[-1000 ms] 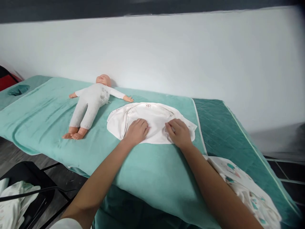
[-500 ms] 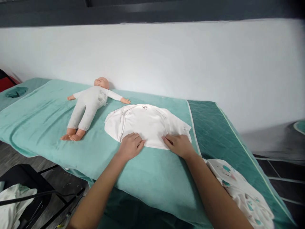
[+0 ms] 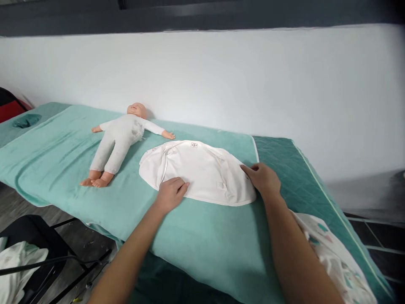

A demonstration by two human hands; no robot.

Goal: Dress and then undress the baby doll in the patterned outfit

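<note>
From the head camera, a white baby garment (image 3: 198,173) lies spread flat on a teal towel (image 3: 202,236) that covers a padded table (image 3: 284,169). The left hand (image 3: 171,193) rests palm down on the near edge of the garment, fingers loosely curled and pressing the cloth rather than pinching it. The right hand (image 3: 263,179) lies on the garment's right end, fingers stretched out flat over the fabric with nothing gripped between them.

A small white label (image 3: 194,145) sits at the far edge of the garment, at the neckline. It carries a few dark marks, too small to read. A small tab or snap shows on the cloth near the lower right part, between the two hands.

To the left of the garment and just apart from it, a baby doll (image 3: 118,141) in a pale one-piece suit lies on its back on the towel, arms out, head towards the white wall (image 3: 221,84).

At the lower right, beside the right forearm, a patterned cloth (image 3: 335,253) with teal and pink shapes lies on the table edge. At the lower left, a black chair (image 3: 34,249) holds more pale cloth.
</note>
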